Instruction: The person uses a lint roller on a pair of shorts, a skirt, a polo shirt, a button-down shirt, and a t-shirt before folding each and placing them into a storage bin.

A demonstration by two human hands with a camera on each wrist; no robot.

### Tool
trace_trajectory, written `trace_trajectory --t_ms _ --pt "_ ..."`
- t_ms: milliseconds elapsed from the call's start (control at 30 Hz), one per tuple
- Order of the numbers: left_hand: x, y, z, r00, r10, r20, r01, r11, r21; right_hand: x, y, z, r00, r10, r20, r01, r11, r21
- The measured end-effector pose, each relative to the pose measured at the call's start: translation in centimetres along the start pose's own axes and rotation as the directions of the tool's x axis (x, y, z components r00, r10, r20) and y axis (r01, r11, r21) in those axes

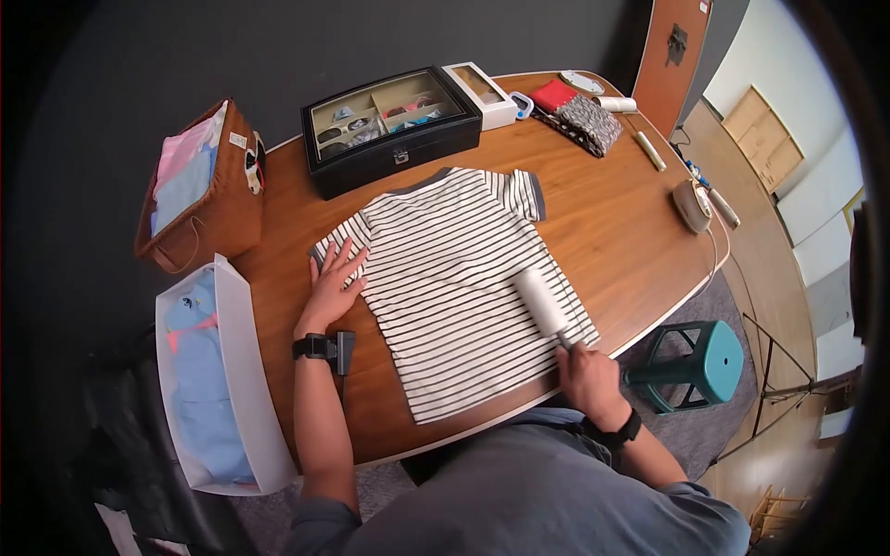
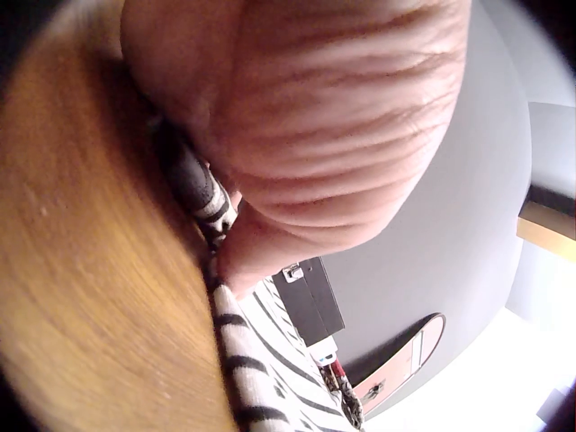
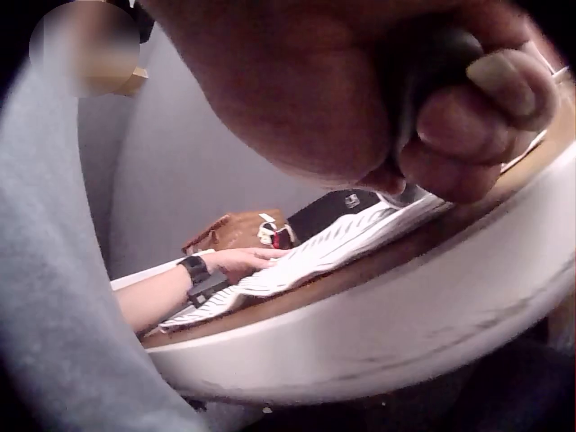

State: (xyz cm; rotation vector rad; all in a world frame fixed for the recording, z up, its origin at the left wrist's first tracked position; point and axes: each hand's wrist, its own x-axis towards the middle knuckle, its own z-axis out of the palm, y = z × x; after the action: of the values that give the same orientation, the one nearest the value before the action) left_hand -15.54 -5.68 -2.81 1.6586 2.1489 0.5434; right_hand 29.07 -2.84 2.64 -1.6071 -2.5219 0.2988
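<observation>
A striped T-shirt lies spread out on the wooden table, its collar away from the person. The left hand rests with spread fingers on the sleeve at the left; in the left wrist view that hand presses the striped cloth down. The right hand grips the handle of a white lint roller, whose roll lies over the shirt's lower right part. In the right wrist view the fingers of the right hand curl round the dark handle.
Behind the shirt stand a black display case and a white box. A brown basket and a white bin of clothes are at the left. Folded cloths and a small iron lie rightward; a green stool stands beside the table.
</observation>
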Motion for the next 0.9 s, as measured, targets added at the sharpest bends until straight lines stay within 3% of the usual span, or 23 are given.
trace_trajectory --t_ms 167,233,333,367,400,433,500,567,700,767,867,900 --pt "0.0 0.5 -0.2 1.0 -0.005 0.007 0.005 1.0 0.01 1.5 0.8 -2.3 0.991 0.125 -0.046 -0.129 0.987 -0.094" --pt "-0.3 1.1 -0.5 1.0 -0.004 0.016 0.004 1.0 0.022 3.1 -0.9 -1.8 0.996 0.029 -0.082 -0.029 1.0 0.0" --pt "-0.3 4.5 -1.2 0.991 0.113 -0.067 -0.115 0.993 -0.031 5.5 -5.9 -1.5 0.999 -0.032 -0.042 0.034 0.997 0.064" --pt "-0.2 4.8 -0.8 0.982 0.178 -0.058 -0.182 0.98 -0.08 6.1 -6.9 -1.1 0.997 -0.071 -0.027 0.072 0.995 0.075" --pt "-0.2 5.3 0.0 0.987 0.158 0.036 -0.156 0.986 -0.06 6.7 -7.5 -0.4 0.995 -0.102 -0.009 0.103 0.992 0.073" --pt "-0.1 6.0 0.5 0.983 0.134 0.126 -0.129 0.991 -0.042 6.9 -7.2 0.5 0.987 -0.159 -0.008 0.159 0.986 0.051" --pt "-0.2 5.7 1.0 0.97 0.121 0.21 -0.138 0.988 0.068 7.2 -5.7 2.6 0.992 -0.121 -0.023 0.122 0.99 0.076" --pt "0.0 4.9 0.9 0.968 0.094 0.233 -0.119 0.989 0.092 7.2 -3.7 2.1 1.0 0.011 -0.027 -0.01 1.0 0.001" --pt "0.0 5.1 1.0 0.966 0.087 0.242 -0.114 0.989 0.098 7.6 3.6 2.0 0.961 0.184 -0.207 -0.209 0.972 -0.109" --pt "0.0 5.2 0.8 0.966 0.082 0.246 -0.11 0.988 0.105 7.4 4.5 0.2 0.952 0.244 -0.183 -0.264 0.96 -0.095" --pt "-0.3 5.8 0.4 0.964 0.069 0.257 -0.102 0.988 0.118 5.6 0.9 -0.3 0.981 0.168 -0.095 -0.177 0.979 -0.099" --pt "-0.3 6.1 0.1 0.961 0.055 0.272 -0.094 0.987 0.131 4.5 -1.5 -0.6 0.997 0.07 -0.043 -0.072 0.996 -0.052"
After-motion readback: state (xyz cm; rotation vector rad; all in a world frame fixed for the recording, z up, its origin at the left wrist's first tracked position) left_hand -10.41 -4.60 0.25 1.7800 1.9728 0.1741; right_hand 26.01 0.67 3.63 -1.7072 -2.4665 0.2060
